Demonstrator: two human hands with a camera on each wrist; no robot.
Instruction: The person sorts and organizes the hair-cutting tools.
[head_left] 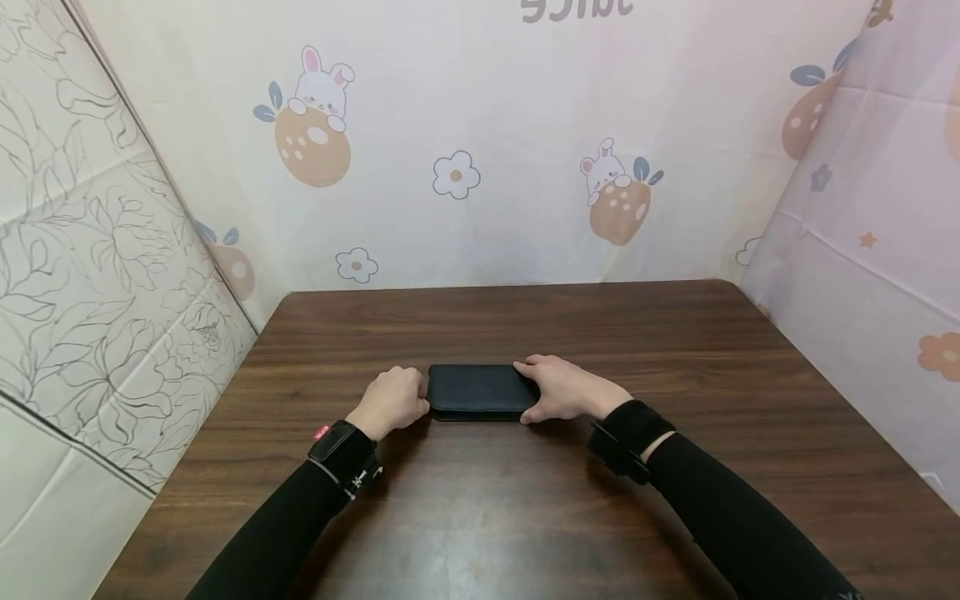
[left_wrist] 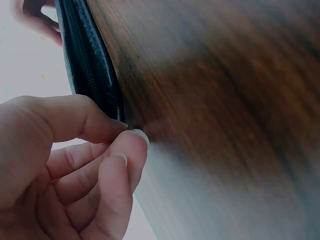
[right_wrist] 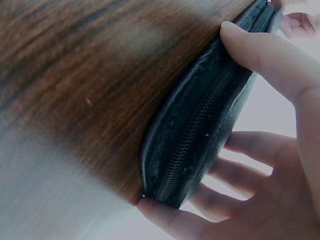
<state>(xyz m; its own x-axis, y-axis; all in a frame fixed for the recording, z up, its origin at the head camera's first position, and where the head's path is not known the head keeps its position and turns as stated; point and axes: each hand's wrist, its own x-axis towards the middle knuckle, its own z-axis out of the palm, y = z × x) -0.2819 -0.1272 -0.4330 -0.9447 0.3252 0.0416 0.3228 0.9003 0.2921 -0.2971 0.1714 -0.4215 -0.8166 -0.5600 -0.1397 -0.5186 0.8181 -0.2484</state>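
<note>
A black zippered wallet (head_left: 474, 390) lies flat on the brown wooden table. At its left end my left hand (head_left: 392, 402) pinches with thumb and forefinger at the end of the wallet's zipper (left_wrist: 84, 55); the fingertips hide what is between them. The other fingers are curled in the left wrist view. My right hand (head_left: 566, 388) holds the right end, thumb on one edge and fingers spread around the other. In the right wrist view the zipper teeth (right_wrist: 187, 137) run closed along the wallet's side.
The wood-grain table (head_left: 480, 508) reaches to a patterned curtain (head_left: 457, 225) at its far edge. More printed cloth hangs on the left and right sides. Both wrists wear black bands (head_left: 345, 454) over black sleeves.
</note>
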